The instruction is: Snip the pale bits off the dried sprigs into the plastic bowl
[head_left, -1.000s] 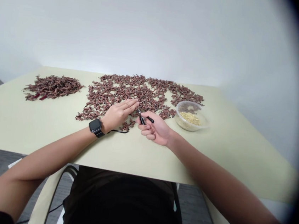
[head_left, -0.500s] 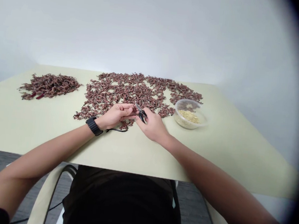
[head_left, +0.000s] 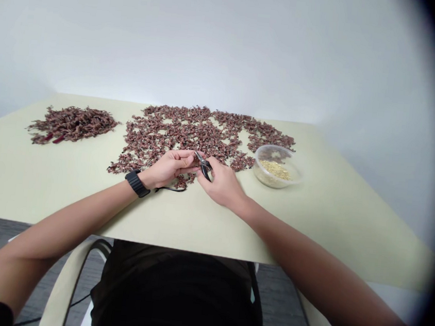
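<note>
Fig.: Small black-handled pliers (head_left: 204, 168), steel tips raised, held at frame centre in my right hand (head_left: 223, 183), fingers curled around the grips. My left hand (head_left: 169, 167) is narrowly pinched just beside the tips; whether it holds anything I cannot tell. Reddish-brown dried pods (head_left: 174, 132) cover the bench (head_left: 311, 230) beyond. Since the earlier frame, my hands have closed together.

1. The small black pliers (head_left: 203, 166) are partly hidden by the right hand (head_left: 221, 183); anything at their tips is too small to tell.
2. The pale granules (head_left: 275, 169) in the plastic tub (head_left: 277, 147) are too small to identify.
3. The left forearm (head_left: 66, 227) is cut off by the picture's lower-left edge — the elbow is out of view.
</note>
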`<action>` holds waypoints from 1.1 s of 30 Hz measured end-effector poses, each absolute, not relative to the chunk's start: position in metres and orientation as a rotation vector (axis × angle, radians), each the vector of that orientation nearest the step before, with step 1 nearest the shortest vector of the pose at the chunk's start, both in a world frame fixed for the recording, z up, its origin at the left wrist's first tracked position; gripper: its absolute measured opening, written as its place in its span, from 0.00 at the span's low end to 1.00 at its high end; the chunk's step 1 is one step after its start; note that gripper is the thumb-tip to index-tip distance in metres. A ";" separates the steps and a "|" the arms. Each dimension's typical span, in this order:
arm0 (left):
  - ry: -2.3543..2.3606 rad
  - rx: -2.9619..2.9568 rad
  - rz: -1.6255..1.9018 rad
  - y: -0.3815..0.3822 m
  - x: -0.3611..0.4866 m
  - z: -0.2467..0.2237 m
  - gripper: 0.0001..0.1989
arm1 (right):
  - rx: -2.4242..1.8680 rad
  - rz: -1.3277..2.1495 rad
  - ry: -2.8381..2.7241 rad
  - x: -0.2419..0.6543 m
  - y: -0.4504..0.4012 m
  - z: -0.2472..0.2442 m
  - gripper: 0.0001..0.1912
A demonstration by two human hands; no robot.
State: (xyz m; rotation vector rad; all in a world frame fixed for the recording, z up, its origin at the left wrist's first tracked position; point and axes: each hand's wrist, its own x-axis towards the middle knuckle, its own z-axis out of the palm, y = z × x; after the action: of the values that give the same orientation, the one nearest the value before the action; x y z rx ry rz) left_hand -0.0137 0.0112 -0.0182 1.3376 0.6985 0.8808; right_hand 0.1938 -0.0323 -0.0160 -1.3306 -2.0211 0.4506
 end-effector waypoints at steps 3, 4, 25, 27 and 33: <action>0.703 1.322 0.883 0.010 -0.013 -0.017 0.23 | -1.333 0.423 -2.036 0.195 -0.032 -0.016 0.14; 0.700 1.317 0.885 0.010 -0.013 -0.017 0.22 | -1.330 0.418 -2.042 0.195 -0.032 -0.016 0.14; 0.874 2.719 1.128 0.019 -0.032 -0.026 0.29 | -0.978 2.108 -1.095 0.183 -0.039 -0.001 0.15; 0.869 2.789 1.061 0.021 -0.034 -0.024 0.31 | -0.931 2.217 -1.063 0.187 -0.036 0.001 0.15; 1.079 2.122 1.185 0.016 -0.021 -0.022 0.18 | -1.162 1.436 -1.542 0.190 -0.031 -0.007 0.14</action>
State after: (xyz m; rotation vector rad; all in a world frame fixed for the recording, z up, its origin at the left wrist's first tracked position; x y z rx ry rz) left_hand -0.0209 0.0157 -0.0215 2.1216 1.0790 1.1847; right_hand 0.1897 -0.0314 -0.0072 -1.1615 -1.5423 1.4360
